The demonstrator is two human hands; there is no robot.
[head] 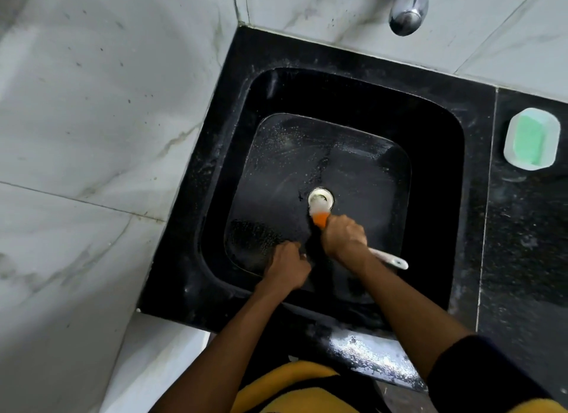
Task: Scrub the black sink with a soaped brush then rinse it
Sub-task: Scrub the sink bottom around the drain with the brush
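Head cam looks straight down on one black sink (436,154) set in a dark tabletop (522,243), basin floor speckled with suds. One brush (321,219), orange head right at the single drain (320,198), white handle poking out behind the right hand (344,239), whose fingers are wrapped round it. Left hand (287,266) sits on the basin floor beside it, fingers curled, can't tell if it holds anything. One green soap in a dish (531,138) on the right, one chrome tap (407,11) up top.
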